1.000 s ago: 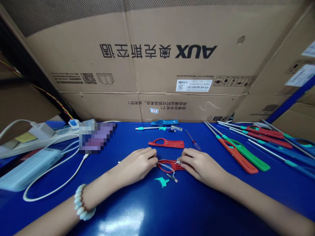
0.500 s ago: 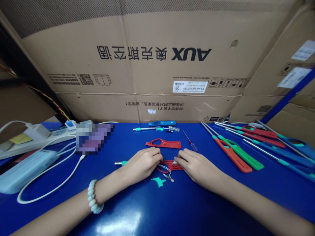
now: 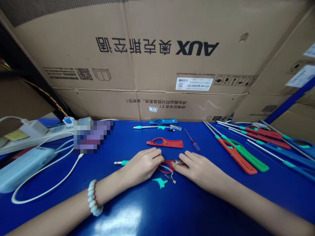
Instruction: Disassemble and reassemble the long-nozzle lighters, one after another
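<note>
My left hand (image 3: 145, 163) is closed on the front of an open red lighter handle half (image 3: 168, 169), a metal tube (image 3: 118, 163) with a teal collar sticking out beyond it. At the handle's rear, the fingers of my right hand (image 3: 197, 166) close around a small clear fuel tank (image 3: 179, 162) with a whitish tip, partly hidden by them. White wires run from the handle to a small dark igniter (image 3: 170, 178). Just in front lies a loose teal trigger (image 3: 160, 182). The other red handle half (image 3: 165, 143) lies behind my hands.
Farther back are a blue handle half (image 3: 164, 121) and a tube with parts (image 3: 150, 127). A screwdriver (image 3: 194, 143) lies behind my right hand. Several long lighters (image 3: 236, 154) spread at right. A power bank (image 3: 27, 168), cable and power strip (image 3: 55, 131) occupy the left; cardboard (image 3: 137, 65) stands behind.
My right fingers have shifted on the handle's rear, and the clear tank now shows between them. My left hand keeps its hold. The camera view has moved slightly.
</note>
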Demonstrator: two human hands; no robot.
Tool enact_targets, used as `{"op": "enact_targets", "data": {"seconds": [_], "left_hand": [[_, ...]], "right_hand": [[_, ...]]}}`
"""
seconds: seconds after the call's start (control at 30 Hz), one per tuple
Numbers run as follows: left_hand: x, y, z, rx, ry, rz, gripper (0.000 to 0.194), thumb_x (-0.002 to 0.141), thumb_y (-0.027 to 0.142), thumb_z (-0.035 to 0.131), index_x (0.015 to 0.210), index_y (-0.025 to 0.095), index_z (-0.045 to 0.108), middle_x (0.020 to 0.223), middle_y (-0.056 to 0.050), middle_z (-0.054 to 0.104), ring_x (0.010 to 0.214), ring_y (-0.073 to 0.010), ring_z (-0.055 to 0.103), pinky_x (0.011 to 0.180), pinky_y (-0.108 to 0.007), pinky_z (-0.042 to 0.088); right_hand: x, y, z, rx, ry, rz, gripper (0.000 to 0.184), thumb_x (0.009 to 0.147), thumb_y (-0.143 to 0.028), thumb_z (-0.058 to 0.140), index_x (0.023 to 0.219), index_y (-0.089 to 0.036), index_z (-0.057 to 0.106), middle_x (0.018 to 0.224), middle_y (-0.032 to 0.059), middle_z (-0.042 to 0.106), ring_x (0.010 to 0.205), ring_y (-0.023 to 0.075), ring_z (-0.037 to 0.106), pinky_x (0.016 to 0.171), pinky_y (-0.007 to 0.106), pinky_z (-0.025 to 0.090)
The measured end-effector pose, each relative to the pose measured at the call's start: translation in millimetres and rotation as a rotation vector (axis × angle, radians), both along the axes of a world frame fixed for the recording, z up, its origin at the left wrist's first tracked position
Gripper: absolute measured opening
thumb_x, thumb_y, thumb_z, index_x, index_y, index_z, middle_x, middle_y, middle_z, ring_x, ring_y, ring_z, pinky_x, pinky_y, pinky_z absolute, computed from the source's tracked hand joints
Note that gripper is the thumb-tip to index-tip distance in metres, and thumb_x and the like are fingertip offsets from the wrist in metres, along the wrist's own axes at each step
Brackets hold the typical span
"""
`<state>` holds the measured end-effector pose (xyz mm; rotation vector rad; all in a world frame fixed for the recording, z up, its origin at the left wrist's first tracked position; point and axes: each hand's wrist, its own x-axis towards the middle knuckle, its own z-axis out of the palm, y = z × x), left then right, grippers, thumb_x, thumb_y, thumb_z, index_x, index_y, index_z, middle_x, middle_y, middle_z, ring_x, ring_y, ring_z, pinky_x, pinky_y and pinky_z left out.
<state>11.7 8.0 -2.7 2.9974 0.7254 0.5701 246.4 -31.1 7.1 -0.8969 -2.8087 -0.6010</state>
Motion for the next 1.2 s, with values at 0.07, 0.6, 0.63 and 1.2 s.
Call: {"op": "enact_targets", "data": {"seconds": [0.07, 0.6, 0.63, 1.2], "left_hand": [[0, -1, 0.0, 0.033, 0.027, 0.003, 0.031, 0.100, 0.017, 0.031, 0.088, 0.012, 0.060, 0.081, -0.006, 0.054, 0.070, -0.0174, 0.049, 0.061, -0.028, 0.043], [5, -3, 1.3, 0.095, 0.136, 0.014, 0.025, 0.096, 0.010, 0.037, 0.090, 0.011, 0.061, 0.086, -0.007, 0.054, 0.077, -0.0195, 0.051, 0.069, -0.032, 0.046], [5, -4, 2.7, 0.057, 0.124, 0.023, 0.025, 0.096, 0.011, 0.038, 0.091, 0.011, 0.062, 0.086, -0.008, 0.054, 0.077, -0.0195, 0.051, 0.070, -0.032, 0.046], [2, -8, 6.9, -0.140, 0.034, 0.030, 0.020, 0.096, 0.016, 0.039, 0.094, 0.014, 0.059, 0.089, -0.007, 0.054, 0.080, -0.0192, 0.050, 0.072, -0.031, 0.044]], "right_hand": [[-1, -1, -0.3, 0.014, 0.000, 0.003, 0.025, 0.093, -0.009, 0.040, 0.105, -0.015, 0.061, 0.081, 0.0085, 0.056, 0.071, 0.0214, 0.053, 0.059, 0.032, 0.045], [1, 3, -2.0, -0.065, 0.003, -0.031, 0.024, 0.093, -0.014, 0.045, 0.110, -0.018, 0.062, 0.086, 0.0083, 0.057, 0.076, 0.0208, 0.053, 0.062, 0.031, 0.045], [2, 3, -2.4, -0.086, 0.020, -0.037, 0.025, 0.094, -0.015, 0.045, 0.112, -0.019, 0.062, 0.088, 0.0083, 0.056, 0.077, 0.0207, 0.052, 0.064, 0.031, 0.045], [8, 6, 3.2, -0.581, 0.428, -0.061, 0.027, 0.092, -0.005, 0.039, 0.103, -0.015, 0.061, 0.095, 0.0088, 0.058, 0.088, 0.0183, 0.055, 0.077, 0.030, 0.048]]}}
